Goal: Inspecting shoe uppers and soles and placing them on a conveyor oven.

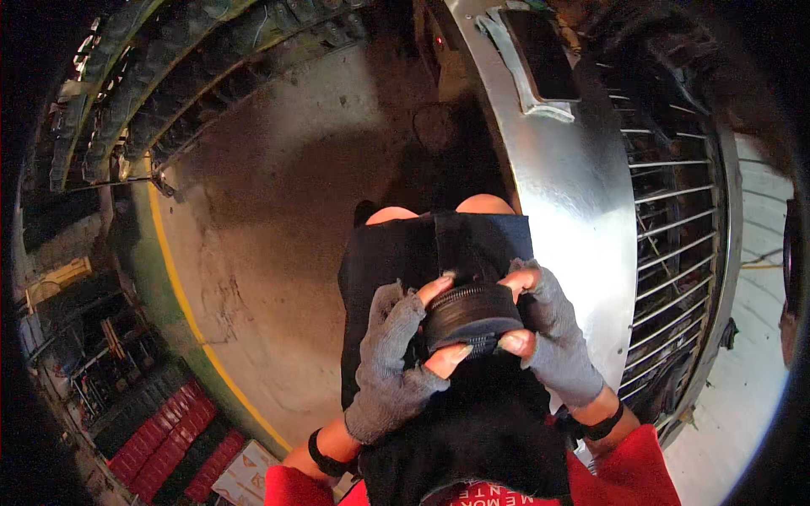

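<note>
Over my lap I hold a black cylindrical part (474,314) with fine ribs around its side and a toothed-looking patch on its near edge. My left hand (395,363), in a grey fingerless glove, grips its left side, thumb at the near edge and fingers at the far one. On the opposite side my right hand (558,341), gloved the same way, closes on it with thumb and fingers. The part's exact kind cannot be made out. Beneath it lies a black apron (460,422) covering my lap.
To my right runs a shiny metal bench top (565,185) with a dark phone-like slab (540,55) on a pale cloth. Beyond is a barred metal grating (675,228). Loaded shelves (169,76) stand far left. Red stacked pieces (164,430) lie past the yellow floor line (181,291).
</note>
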Demonstrator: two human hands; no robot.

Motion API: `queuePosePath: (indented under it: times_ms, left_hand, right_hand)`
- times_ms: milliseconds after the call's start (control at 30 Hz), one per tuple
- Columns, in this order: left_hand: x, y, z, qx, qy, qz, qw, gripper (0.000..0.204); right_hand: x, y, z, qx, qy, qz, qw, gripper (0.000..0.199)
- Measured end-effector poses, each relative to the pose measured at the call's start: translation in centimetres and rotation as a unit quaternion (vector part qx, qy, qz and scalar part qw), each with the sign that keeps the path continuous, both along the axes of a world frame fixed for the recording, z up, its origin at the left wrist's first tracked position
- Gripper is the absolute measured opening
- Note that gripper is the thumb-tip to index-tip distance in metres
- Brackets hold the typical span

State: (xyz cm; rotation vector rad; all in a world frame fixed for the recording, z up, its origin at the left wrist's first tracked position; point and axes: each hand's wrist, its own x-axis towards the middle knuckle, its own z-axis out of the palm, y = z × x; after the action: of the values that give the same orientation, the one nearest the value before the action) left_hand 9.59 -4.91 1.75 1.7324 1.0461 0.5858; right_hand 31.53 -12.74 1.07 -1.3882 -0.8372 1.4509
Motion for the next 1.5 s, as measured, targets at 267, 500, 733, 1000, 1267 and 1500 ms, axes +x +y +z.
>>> queuePosePath:
  times_ms: [267, 500, 733, 1000, 1267, 1500]
  left_hand:
    - [0.2, 3.7, -0.7, -0.057, 0.008, -0.046, 0.997, 0.07]
    - [-1.7, 5.7, -1.0, -0.04, -0.025, -0.169, 0.984, 0.12]
    - [-2.1, 0.5, 4.0, -0.058, -0.148, -0.228, 0.961, 0.137]
    - [1.1, -1.8, 14.9, 0.426, -0.08, -0.455, 0.778, 0.061]
    - [1.6, -4.8, 8.0, 0.037, -0.172, 0.048, 0.983, 0.094]
    - [2.6, -2.7, 4.3, 0.145, -0.013, -0.166, 0.975, 0.072]
  right_hand:
    - [2.1, 3.2, -2.5, -0.004, 0.005, 0.075, 0.997, 0.064]
    - [1.1, 4.9, -0.6, 0.064, -0.001, 0.097, 0.993, 0.088]
    - [0.0, -3.6, 4.7, 0.16, -0.096, 0.113, 0.976, 0.101]
    - [2.4, -10.0, 7.3, -0.067, 0.31, -0.045, 0.947, 0.104]
    - [-3.4, -12.2, 1.6, -0.094, 0.412, -0.012, 0.906, 0.072]
    - [-0.9, -13.7, 2.0, -0.07, 0.338, -0.153, 0.926, 0.042]
